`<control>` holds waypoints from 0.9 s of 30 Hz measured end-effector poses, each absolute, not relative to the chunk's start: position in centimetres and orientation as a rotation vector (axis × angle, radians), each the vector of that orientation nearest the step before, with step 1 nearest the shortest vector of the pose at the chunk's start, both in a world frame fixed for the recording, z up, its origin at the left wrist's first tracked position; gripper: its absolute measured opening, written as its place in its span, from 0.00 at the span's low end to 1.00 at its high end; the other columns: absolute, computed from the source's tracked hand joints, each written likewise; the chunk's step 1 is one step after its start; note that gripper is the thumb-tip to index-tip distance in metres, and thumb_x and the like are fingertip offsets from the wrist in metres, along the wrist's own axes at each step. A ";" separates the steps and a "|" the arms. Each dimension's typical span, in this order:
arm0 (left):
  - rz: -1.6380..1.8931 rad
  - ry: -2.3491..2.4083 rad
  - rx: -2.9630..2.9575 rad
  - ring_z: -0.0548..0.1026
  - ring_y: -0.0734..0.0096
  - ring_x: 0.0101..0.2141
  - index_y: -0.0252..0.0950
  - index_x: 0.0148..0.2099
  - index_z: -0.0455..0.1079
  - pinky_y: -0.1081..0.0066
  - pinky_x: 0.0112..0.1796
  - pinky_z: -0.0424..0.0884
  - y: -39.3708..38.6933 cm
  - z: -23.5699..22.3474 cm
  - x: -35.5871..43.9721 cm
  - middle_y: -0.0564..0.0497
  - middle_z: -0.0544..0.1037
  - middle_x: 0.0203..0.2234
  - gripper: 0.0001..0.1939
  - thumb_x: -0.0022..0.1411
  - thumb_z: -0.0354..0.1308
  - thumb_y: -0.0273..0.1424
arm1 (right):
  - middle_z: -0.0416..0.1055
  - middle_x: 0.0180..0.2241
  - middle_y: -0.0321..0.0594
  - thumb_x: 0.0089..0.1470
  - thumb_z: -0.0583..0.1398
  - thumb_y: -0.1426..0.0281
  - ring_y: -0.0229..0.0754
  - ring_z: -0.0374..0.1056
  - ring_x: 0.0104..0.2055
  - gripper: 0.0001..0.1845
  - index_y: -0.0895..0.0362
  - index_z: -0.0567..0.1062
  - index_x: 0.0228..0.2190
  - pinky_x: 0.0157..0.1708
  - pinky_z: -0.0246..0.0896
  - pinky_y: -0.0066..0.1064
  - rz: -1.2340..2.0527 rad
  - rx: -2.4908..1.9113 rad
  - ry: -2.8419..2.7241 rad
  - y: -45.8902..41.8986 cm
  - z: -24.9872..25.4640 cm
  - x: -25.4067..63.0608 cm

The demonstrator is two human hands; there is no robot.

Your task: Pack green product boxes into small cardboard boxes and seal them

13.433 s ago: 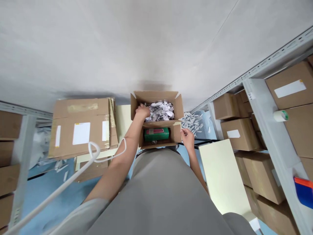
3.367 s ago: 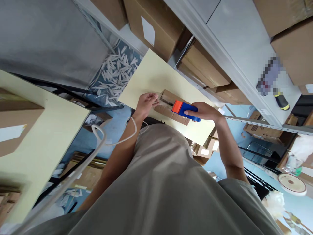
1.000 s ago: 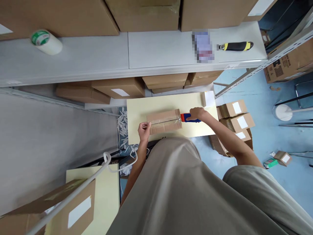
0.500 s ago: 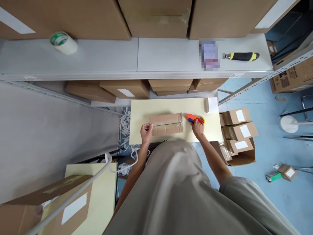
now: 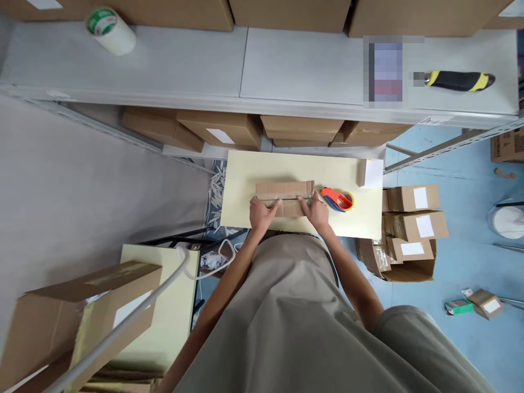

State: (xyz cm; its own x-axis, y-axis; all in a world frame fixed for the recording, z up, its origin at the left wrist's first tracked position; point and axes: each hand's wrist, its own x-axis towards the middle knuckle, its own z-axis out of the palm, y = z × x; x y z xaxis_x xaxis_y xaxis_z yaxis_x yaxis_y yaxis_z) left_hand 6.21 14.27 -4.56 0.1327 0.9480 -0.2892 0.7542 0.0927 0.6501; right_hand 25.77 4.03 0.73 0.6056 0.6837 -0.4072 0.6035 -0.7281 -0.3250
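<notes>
Since the last glimpse, the right hand has left the tape dispenser, which now lies on the table, and come over to the brown carton. From where I'm standing, the left hand has hold of the carton's left end and the right hand its right end, both thumbs resting on the upper face near the middle seam, fingers curled round toward the ends.

I'd say it pays to press evenly with both thumbs, working along the seam so the tape beds down without wrinkles, while the fingers keep the ends square and don't crush the walls. The carton lies flat on the table just in front of the person, seam upward. Its long axis runs side to side, roughly along the table's length, the right end set a touch farther off.

Just beside that end sits the dispenser, its red-orange top showing, and past it, at the table's far right corner, a white box. Beyond stands a grey shelf with a tape roll and a black-and-yellow handle.
</notes>
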 end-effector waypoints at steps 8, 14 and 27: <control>0.331 1.412 1.592 0.82 0.52 0.48 0.37 0.47 0.80 0.62 0.51 0.76 17.1 -4.4 2.0 0.42 0.87 0.44 0.23 0.74 0.53 0.49 | 0.84 0.44 0.55 0.76 0.44 0.46 0.59 0.81 0.47 0.39 0.59 0.74 0.67 0.46 0.73 0.41 0.818 -2.297 -1.094 1.5 -0.7 28.3; 0.498 1.284 1.529 0.80 0.51 0.58 0.34 0.61 0.79 0.60 0.59 0.76 17.0 -4.3 0.3 0.41 0.85 0.56 0.28 0.71 0.56 0.49 | 0.76 0.56 0.58 0.73 0.53 0.44 0.53 0.78 0.47 0.33 0.57 0.81 0.56 0.47 0.80 0.47 0.625 -2.138 -1.171 2.3 -0.1 29.0; 0.678 1.565 1.029 0.86 0.53 0.48 0.39 0.66 0.75 0.56 0.53 0.82 9.0 -8.9 2.1 0.39 0.81 0.61 0.30 0.61 0.66 0.33 | 0.67 0.70 0.58 0.72 0.55 0.62 0.57 0.61 0.73 0.30 0.59 0.70 0.69 0.72 0.59 0.53 0.671 -2.499 -1.580 -2.2 -1.8 30.3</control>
